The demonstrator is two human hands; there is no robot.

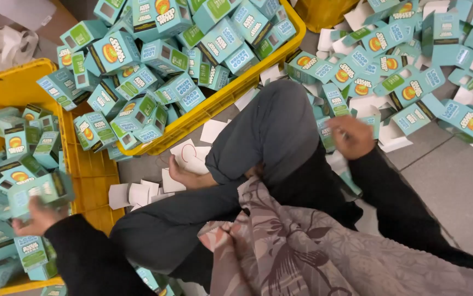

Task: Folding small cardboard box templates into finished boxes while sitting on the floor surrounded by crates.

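I sit cross-legged on the floor. My left hand [35,217] is shut on a folded teal carton [39,190] over the yellow crate [86,175] at my left, which holds several assembled teal boxes. My right hand [351,137] reaches past my knee and closes its fingers on a flat teal carton [328,134] at the edge of the loose pile [412,82] of unfolded cartons at the right.
A second yellow crate [231,93], heaped with assembled teal boxes, stands ahead of my legs. Small white card slips [192,156] lie on the grey floor by my bare foot [184,176]. Another yellow bin [324,13] stands at the top.
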